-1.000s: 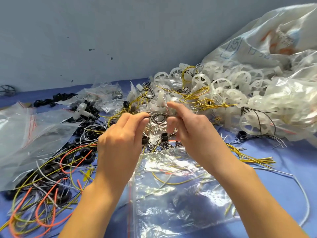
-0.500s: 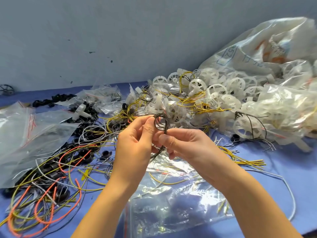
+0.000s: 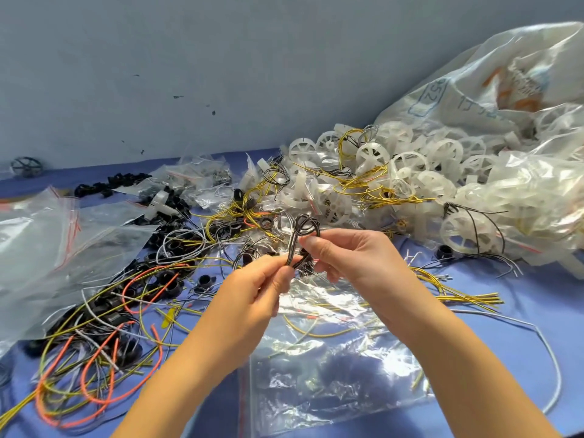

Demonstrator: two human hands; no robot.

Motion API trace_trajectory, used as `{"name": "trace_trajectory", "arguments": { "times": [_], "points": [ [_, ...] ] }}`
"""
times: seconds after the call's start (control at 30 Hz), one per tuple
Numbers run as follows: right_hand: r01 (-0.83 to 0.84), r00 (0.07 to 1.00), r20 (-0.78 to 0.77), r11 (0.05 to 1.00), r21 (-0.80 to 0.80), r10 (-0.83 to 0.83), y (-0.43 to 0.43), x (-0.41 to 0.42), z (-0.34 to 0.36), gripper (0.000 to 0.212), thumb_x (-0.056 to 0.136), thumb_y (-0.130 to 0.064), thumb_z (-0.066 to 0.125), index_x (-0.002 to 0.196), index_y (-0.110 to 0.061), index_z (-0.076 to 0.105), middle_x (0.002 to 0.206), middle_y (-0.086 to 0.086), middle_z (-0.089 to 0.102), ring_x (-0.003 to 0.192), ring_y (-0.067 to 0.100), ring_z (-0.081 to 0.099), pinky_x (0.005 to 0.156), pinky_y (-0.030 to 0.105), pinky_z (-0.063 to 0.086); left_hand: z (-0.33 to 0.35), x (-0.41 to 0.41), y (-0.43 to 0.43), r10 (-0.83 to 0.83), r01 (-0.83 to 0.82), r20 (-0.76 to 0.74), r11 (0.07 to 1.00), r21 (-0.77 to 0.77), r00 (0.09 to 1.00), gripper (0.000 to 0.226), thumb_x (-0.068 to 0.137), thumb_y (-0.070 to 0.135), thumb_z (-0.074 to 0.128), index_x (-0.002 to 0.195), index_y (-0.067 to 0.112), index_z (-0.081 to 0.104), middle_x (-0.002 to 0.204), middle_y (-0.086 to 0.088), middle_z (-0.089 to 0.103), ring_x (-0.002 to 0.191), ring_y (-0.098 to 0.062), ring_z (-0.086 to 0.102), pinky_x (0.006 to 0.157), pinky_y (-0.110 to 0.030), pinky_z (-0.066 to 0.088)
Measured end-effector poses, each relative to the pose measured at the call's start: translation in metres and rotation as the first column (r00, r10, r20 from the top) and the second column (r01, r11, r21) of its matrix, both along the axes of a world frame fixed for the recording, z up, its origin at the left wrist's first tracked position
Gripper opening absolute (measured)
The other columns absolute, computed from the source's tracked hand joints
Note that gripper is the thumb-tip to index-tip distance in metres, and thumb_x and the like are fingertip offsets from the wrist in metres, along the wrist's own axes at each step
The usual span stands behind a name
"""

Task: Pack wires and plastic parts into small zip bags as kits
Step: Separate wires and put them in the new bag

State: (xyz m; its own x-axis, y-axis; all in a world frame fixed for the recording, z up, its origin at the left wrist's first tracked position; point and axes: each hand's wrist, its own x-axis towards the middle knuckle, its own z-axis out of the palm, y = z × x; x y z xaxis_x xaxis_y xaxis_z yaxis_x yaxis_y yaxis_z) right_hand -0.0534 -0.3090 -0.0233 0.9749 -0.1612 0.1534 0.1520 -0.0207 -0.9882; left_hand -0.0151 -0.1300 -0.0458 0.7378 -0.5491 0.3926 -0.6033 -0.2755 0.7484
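A small bundle of thin black wires (image 3: 303,227), coiled into loops at its top, is held up above the table between both hands. My left hand (image 3: 257,289) pinches the bundle's lower end. My right hand (image 3: 350,257) pinches it just under the loops with thumb and forefinger. Beneath the hands a clear zip bag (image 3: 331,358) lies flat on the blue table, with a few yellow wires inside it. White plastic wheels (image 3: 369,154) lie heaped behind the hands.
Loose yellow, orange and grey wires with black plastic rings (image 3: 104,327) cover the left. Empty clear zip bags (image 3: 47,248) lie far left. A big sack of white parts (image 3: 505,121) fills the right. Yellow wires (image 3: 458,294) lie to the right, a grey wall behind.
The black wire bundle has turned from a flat coil held between both hands to standing upright; my left hand has dropped to its lower end, and my right hand now pinches under the loops.
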Motion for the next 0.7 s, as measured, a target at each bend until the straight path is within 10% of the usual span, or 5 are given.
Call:
{"name": "trace_trajectory", "arguments": {
  "times": [0.27, 0.37, 0.47, 0.6, 0.7],
  "points": [
    [-0.087, 0.982, -0.139, 0.961, 0.261, 0.126, 0.034, 0.008, -0.008, 0.023, 0.083, -0.030, 0.068, 0.087, -0.009, 0.076, 0.071, 0.003, 0.069, 0.059, 0.009, 0.062, 0.055, 0.018, 0.052, -0.007, 0.004, 0.046, 0.261, -0.432, 0.496, 0.861, 0.269, 0.828, 0.038, 0.102, 0.040, 0.033, 0.112, 0.018, 0.063, 0.094, 0.005, 0.060, 0.074, -0.024, 0.063, 0.053, -0.044, 0.052],
    [-0.016, 1.000, -0.012, 0.964, -0.266, 0.013, 0.041, 0.008, -0.018, 0.020, 0.095, -0.019, 0.063, 0.112, -0.020, 0.071, 0.093, -0.001, 0.073, 0.080, 0.009, 0.066, 0.074, 0.028, 0.054, -0.014, 0.015, 0.075, 0.383, -0.450, 0.276, 0.858, 0.248, 0.882, 0.023, 0.103, 0.033, 0.038, 0.100, 0.026, 0.060, 0.102, 0.011, 0.066, 0.093, -0.017, 0.063, 0.078, -0.041, 0.050],
    [0.078, 0.959, 0.213, 0.546, -0.834, 0.189, 0.056, 0.003, -0.033, 0.044, 0.092, -0.002, 0.057, 0.116, -0.037, 0.068, 0.128, -0.004, 0.058, 0.116, 0.017, 0.052, 0.098, 0.035, 0.041, -0.017, 0.021, 0.101, 0.387, -0.406, 0.122, 0.870, 0.278, 0.914, 0.024, 0.102, 0.024, 0.044, 0.085, 0.029, 0.060, 0.093, 0.019, 0.068, 0.091, 0.008, 0.059, 0.077, -0.012, 0.040],
    [0.128, 0.912, 0.209, 0.239, -0.963, 0.354, 0.074, 0.000, -0.048, 0.039, 0.078, -0.007, 0.067, 0.100, -0.040, 0.069, 0.147, 0.001, 0.046, 0.141, 0.026, 0.034, 0.112, 0.044, 0.031, -0.015, 0.023, 0.120, 0.325, -0.291, -0.068, 0.907, 0.305, 0.943, 0.030, 0.102, 0.018, 0.046, 0.080, 0.024, 0.066, 0.064, 0.021, 0.061, 0.062, 0.005, 0.054, 0.058, -0.009, 0.035],
    [0.200, 0.907, 0.275, 0.251, -0.947, 0.318, 0.074, -0.001, -0.054, 0.020, 0.080, -0.013, 0.067, 0.087, -0.031, 0.061, 0.146, 0.005, 0.046, 0.144, 0.029, 0.032, 0.112, 0.043, 0.032, -0.010, 0.017, 0.122, 0.216, -0.130, -0.373, 0.962, 0.241, 0.902, 0.035, 0.103, 0.014, 0.044, 0.079, 0.021, 0.069, 0.053, 0.008, 0.036, 0.045, -0.007, 0.030, 0.043, -0.017, 0.025]
  ]
}}
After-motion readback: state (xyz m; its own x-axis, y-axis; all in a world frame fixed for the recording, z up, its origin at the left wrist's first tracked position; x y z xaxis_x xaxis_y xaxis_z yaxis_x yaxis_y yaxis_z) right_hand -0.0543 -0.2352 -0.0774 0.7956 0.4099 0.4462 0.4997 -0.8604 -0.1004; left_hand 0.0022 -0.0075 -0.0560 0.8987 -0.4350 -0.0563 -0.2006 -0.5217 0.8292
